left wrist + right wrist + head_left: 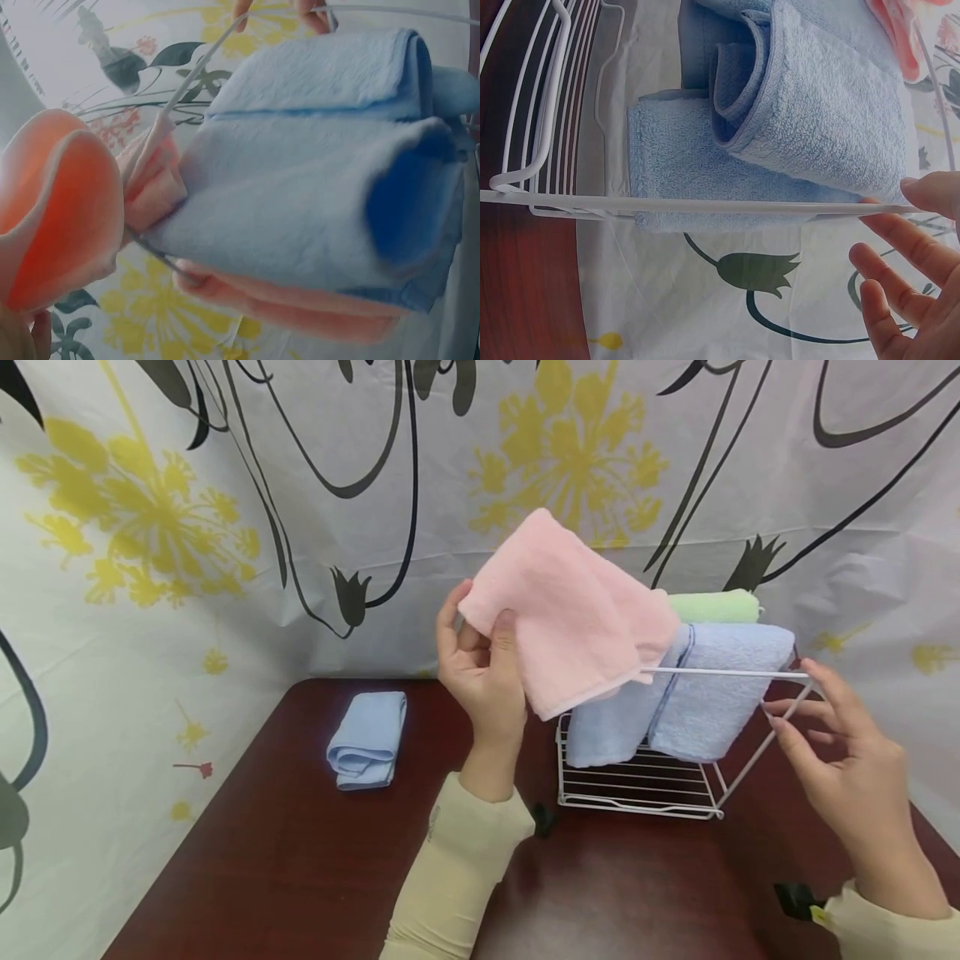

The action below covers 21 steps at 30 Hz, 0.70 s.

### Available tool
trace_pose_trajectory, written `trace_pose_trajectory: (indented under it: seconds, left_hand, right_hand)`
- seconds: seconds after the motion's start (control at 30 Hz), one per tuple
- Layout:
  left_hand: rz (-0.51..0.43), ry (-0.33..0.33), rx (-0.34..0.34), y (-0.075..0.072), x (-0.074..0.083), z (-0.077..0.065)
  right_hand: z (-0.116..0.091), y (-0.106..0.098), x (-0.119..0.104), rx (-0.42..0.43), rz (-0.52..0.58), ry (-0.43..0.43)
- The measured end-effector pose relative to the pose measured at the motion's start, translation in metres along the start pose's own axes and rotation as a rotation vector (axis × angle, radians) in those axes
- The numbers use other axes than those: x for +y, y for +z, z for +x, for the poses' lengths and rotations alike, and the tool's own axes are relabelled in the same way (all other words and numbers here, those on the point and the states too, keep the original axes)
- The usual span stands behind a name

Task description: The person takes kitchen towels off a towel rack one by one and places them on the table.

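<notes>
My left hand [483,672] pinches a pink towel [570,610] by its left edge, thumb in front. The towel's right end lies at the top bar of a white wire rack [641,808]. Blue towels [723,685] hang over the rack, one of them rolled open at its end in the left wrist view. Behind them shows a green towel [716,606]. My right hand [862,768] holds the rack's upper right corner between thumb and index finger. In the right wrist view its other fingers [889,285] are loosely bent beside the side rod.
A folded light blue towel [367,739] lies on the left of the dark red-brown table [300,877]. Behind the table hangs a white cloth [442,502] printed with yellow and dark plants. In the left wrist view, more pink cloth [300,304] shows beyond the blue towels.
</notes>
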<state>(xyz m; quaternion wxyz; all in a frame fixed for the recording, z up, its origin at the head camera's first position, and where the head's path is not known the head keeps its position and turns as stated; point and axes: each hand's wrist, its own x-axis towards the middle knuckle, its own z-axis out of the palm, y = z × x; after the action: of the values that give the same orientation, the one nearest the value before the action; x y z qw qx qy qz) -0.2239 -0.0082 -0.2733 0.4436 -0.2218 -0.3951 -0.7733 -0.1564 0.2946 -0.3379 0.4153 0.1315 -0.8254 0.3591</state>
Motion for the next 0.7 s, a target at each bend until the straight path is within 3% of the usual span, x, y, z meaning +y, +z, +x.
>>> trace_pose_trajectory:
  seconds: [0.7]
  left_hand:
    - [-0.019,-0.009,0.052,-0.033,0.008,0.027]
  right_hand:
    - [0.001,0.001,-0.001,-0.005,0.012,0.008]
